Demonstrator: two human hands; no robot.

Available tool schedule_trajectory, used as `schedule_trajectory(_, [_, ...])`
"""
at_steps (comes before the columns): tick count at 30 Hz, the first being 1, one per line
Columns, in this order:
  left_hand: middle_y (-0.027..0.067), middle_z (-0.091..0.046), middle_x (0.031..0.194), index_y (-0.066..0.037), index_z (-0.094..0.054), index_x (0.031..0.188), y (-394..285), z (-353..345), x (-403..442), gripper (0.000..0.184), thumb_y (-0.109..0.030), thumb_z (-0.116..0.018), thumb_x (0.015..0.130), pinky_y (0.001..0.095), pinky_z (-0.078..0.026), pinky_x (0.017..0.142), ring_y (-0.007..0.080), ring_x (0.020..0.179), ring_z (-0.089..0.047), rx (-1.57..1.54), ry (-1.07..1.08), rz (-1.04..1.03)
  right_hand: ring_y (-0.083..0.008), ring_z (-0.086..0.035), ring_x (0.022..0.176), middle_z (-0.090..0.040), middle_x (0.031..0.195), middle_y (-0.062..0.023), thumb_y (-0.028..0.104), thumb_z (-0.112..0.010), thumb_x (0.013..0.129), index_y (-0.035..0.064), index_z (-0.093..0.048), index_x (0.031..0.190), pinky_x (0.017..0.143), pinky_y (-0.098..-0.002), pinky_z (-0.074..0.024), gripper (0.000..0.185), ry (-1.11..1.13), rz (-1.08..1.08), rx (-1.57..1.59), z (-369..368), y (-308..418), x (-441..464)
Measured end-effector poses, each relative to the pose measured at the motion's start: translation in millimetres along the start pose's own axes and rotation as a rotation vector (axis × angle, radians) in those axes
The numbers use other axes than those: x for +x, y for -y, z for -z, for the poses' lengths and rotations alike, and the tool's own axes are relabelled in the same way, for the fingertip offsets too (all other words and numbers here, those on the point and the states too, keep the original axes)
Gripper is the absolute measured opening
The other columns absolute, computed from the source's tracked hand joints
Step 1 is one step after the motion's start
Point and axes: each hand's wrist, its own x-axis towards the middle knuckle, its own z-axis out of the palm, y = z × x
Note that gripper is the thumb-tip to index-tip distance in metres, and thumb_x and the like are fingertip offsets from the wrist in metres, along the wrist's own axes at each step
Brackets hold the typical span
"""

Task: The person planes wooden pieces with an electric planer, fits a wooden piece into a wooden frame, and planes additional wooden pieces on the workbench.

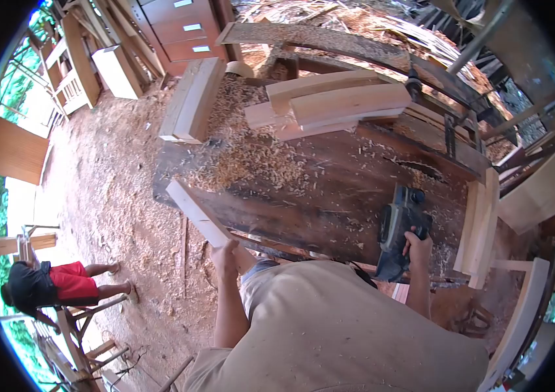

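Observation:
My left hand (226, 257) is closed around a pale wooden board (195, 214), which slants up and away past the near left edge of the workbench (290, 222). The board's lower end is partly hidden by the hand and my body. On the right, my right hand (418, 249) grips the handle of a dark electric planer (395, 225), located over the near right part of the bench. Whether the planer rests on the wood beneath cannot be made out. Curly shavings (251, 163) lie heaped between the two hands and the far side of the bench.
Curved pale planks (349, 103) are stacked at the bench's far side, with a thick block (194, 101) at its far left. Boards (478, 225) stand along the right end. Left, a person in red shorts (75, 282) bends over wooden supports. A drawer cabinet (186, 32) stands behind.

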Motion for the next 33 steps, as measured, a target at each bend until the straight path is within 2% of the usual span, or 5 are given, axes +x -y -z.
schedule_trajectory(15, [0.0085, -0.070, 0.078, 0.003, -0.068, 0.085, 2, -95, 20, 0.027, -0.010, -0.080, 0.064, 0.0309, -0.054, 0.063, 0.0173, 0.068, -0.066, 0.337, 0.278, -0.004, -0.0129, -0.047, 0.039, -0.052, 0.055, -0.0024, 0.008, -0.065, 0.082, 0.0027, -0.064, 0.093, 0.038, -0.0279, -0.0352, 0.012, -0.043, -0.048, 0.036, -6, 5, 0])
schedule_trajectory(21, [0.0108, -0.070, 0.079, 0.006, -0.067, 0.087, 25, -105, -42, 0.028, -0.011, -0.078, 0.066, 0.0318, -0.055, 0.063, 0.0188, 0.067, -0.067, 0.129, 0.255, 0.139, -0.0119, -0.046, 0.040, -0.051, 0.056, -0.0015, 0.009, -0.067, 0.084, 0.0018, -0.063, 0.091, 0.039, -0.0275, -0.0347, 0.011, 0.005, -0.039, 0.059, -7, 5, 3])
schedule_trajectory(27, [0.0124, -0.067, 0.077, 0.005, -0.068, 0.083, 86, -62, -43, 0.028, -0.014, -0.076, 0.063, 0.0329, -0.053, 0.062, 0.0214, 0.066, -0.066, 0.651, -0.075, -0.108, -0.0109, -0.046, 0.043, -0.051, 0.060, -0.0012, 0.008, -0.068, 0.084, 0.0000, -0.061, 0.099, 0.043, -0.0263, -0.0360, 0.018, 0.085, -0.032, 0.123, 1, -1, 2])
schedule_trajectory(29, [0.0126, -0.067, 0.078, 0.006, -0.068, 0.084, 57, -59, -46, 0.029, -0.012, -0.074, 0.062, 0.0339, -0.053, 0.062, 0.0226, 0.067, -0.065, 0.232, 0.337, 0.323, -0.0109, -0.045, 0.043, -0.051, 0.061, -0.0007, 0.008, -0.067, 0.085, 0.0008, -0.061, 0.099, 0.042, -0.0258, -0.0353, 0.018, 0.079, -0.017, 0.122, 1, -3, 1])
schedule_trajectory(33, [0.0101, -0.067, 0.076, 0.003, -0.069, 0.082, 53, -67, -45, 0.024, -0.008, -0.070, 0.060, 0.0342, -0.053, 0.059, 0.0210, 0.067, -0.065, 0.335, 0.265, 0.293, -0.0115, -0.048, 0.049, -0.053, 0.063, -0.0010, 0.010, -0.067, 0.085, 0.0027, -0.062, 0.097, 0.046, -0.0272, -0.0379, 0.014, 0.062, -0.025, 0.097, -1, 3, -5])
